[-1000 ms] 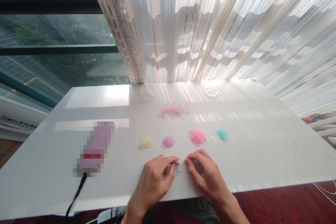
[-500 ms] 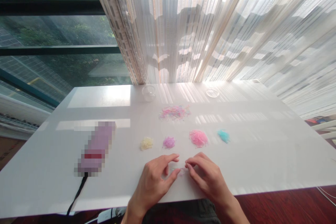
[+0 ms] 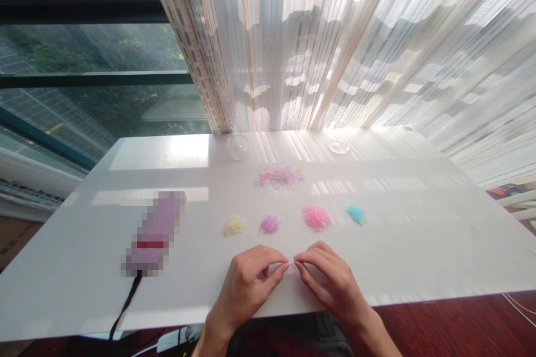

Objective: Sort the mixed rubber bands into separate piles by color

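My left hand (image 3: 255,284) is closed in a pinch at the table's near edge. Facing it, almost touching fingertip to fingertip, is my right hand (image 3: 333,281), also pinching. Between the fingertips show a few pale pinkish rubber bands (image 3: 290,270), small and partly hidden. Beyond the hands lie sorted heaps of thin bands: a yellow pile (image 3: 234,226), a purple pile (image 3: 270,224), a larger pink pile (image 3: 316,217) and a turquoise pile (image 3: 356,213). Farther back is a loose mixed-colour pile (image 3: 279,177).
A clear round container (image 3: 238,146) and a clear lid (image 3: 339,147) stand at the back of the white table (image 3: 419,234). On the left lies a blurred-out purple object (image 3: 157,231) with a black strap (image 3: 125,307). A sheer curtain (image 3: 293,39) hangs behind.
My left thumb and index finger have closed from an open gap into a pinch. Both hands' fingertips have drawn closer together over the pale bands.
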A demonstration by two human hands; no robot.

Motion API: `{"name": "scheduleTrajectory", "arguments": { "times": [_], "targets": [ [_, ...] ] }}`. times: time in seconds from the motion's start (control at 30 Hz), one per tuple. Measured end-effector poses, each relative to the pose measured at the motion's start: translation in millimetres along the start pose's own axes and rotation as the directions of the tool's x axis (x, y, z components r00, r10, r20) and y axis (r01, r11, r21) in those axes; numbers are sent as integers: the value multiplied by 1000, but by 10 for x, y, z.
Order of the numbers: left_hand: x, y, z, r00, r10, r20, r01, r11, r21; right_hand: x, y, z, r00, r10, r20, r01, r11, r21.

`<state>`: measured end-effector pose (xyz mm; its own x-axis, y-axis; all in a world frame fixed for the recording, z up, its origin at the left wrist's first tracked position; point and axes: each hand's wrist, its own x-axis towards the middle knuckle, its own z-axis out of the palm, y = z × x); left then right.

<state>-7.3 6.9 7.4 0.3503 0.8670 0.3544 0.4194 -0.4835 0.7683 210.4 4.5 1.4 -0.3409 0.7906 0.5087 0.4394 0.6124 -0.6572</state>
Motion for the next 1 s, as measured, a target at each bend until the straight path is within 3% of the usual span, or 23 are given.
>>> {"name": "scheduleTrajectory", "arguments": {
  "times": [0.37,1.0],
  "targets": [
    [-34,-39,6,993,10,-114,-12,1000,-24,-9,-51,-9,998,37,-42,-36,999,24],
    [-30,-44,5,994,40,-102,-37,999,37,87,-43,69,997,44,-62,-42,999,29]
  ]
}}
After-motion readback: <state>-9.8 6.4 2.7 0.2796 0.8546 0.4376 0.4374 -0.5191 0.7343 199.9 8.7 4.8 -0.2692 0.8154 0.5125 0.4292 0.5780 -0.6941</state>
